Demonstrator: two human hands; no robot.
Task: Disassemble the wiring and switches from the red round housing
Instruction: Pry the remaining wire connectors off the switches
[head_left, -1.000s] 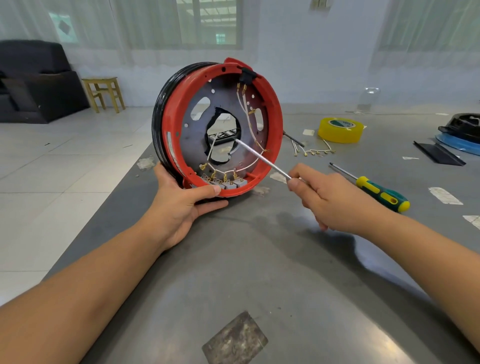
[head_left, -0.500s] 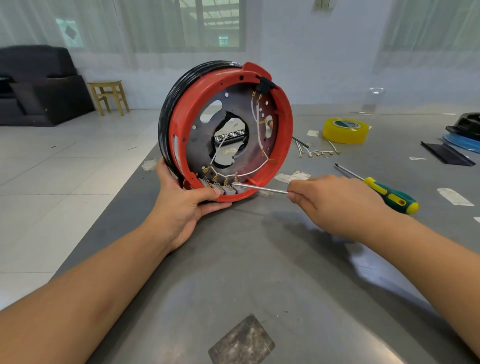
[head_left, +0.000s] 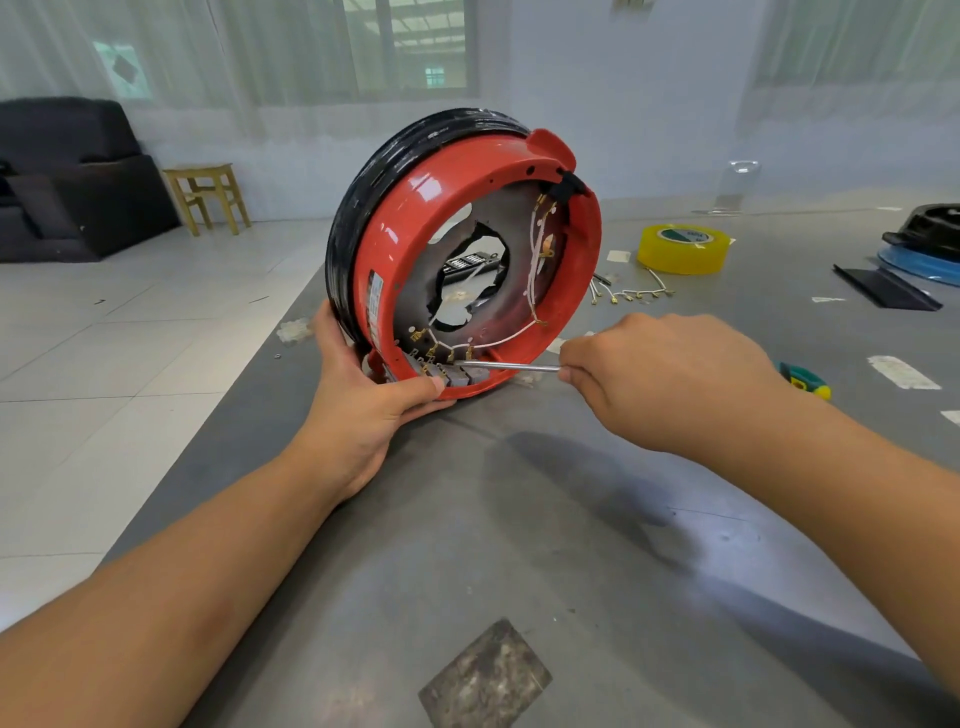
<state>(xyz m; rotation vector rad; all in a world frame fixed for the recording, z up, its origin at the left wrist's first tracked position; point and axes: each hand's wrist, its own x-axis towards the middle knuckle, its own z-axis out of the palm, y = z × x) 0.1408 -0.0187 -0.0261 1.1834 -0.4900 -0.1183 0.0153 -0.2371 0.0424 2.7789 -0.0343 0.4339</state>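
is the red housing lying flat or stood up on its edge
On edge. The red housing stands tilted on the table, open side toward the camera; the left hand grips its bottom rim while the right hand pokes a metal tool inside.

Items counted on and around the grey metal table (head_left: 597, 545)

One red round plastic housing (head_left: 410, 228), one yellow roll of tape (head_left: 681, 249), one slim silver metal tool shaft (head_left: 511, 367), one green-and-yellow screwdriver handle (head_left: 804, 378), one small bundle of loose white wires (head_left: 631, 292), one yellow wooden stool (head_left: 208, 195) and two bare hands, left (head_left: 363, 405) and right (head_left: 670, 379), are seen.
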